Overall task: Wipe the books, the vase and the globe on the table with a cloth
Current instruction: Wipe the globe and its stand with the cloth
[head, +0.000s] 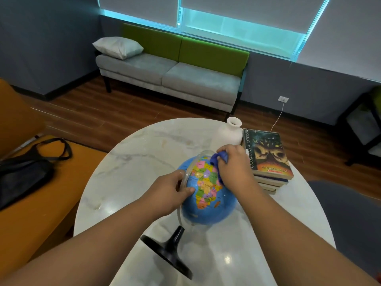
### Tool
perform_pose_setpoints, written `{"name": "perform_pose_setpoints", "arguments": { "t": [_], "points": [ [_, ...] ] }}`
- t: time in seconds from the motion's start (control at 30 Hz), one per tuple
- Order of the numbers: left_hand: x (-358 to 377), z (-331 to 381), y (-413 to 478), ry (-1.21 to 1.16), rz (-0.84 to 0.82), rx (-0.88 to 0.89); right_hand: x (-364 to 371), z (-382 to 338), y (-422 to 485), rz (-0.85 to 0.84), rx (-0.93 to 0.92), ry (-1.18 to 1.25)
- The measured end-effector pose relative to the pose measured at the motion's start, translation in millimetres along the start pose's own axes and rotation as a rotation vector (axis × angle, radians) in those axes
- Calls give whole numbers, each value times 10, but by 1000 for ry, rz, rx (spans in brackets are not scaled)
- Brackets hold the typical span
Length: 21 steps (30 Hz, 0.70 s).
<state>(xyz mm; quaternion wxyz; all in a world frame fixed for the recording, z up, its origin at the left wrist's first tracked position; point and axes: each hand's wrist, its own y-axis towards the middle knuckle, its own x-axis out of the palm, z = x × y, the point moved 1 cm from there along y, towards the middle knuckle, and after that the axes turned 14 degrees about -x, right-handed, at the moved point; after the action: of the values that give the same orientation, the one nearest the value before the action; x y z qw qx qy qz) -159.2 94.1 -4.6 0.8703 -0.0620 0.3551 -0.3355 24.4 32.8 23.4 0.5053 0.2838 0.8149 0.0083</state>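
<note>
Tight beside right grip [233, 165]: book stack [268, 155] just right, vase [231, 132] just beyond. Between grips, globe [208, 209] fills gap. Left of and beyond left grip [175, 188]: bare desk [144, 153], open passage. Nearer than left grip: tilted black stand base [167, 252] blocks.

Dim room – cyan window [237, 27] glow, glare on table [226, 259], edges warped

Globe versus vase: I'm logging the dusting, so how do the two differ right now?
The globe is blue with coloured countries; the vase is plain white. The globe is tilted, held by the left hand and rubbed with the cloth in the right hand; the vase stands upright, untouched. Both are round-bodied.
</note>
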Motion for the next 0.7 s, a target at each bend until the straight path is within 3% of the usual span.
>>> {"name": "perform_pose_setpoints", "arguments": {
  "t": [0.2,0.43,0.7],
  "points": [
    [27,-4,-28,40,62,12,35,-305,-462,-53,-362,-263],
    [-7,-120,71,-182,44,-158,-99,-66,-581,-22,-258,-158],
    [101,-25,159,-245,-94,-153,-326,316,-904,114,-155,123]
  ]
}}
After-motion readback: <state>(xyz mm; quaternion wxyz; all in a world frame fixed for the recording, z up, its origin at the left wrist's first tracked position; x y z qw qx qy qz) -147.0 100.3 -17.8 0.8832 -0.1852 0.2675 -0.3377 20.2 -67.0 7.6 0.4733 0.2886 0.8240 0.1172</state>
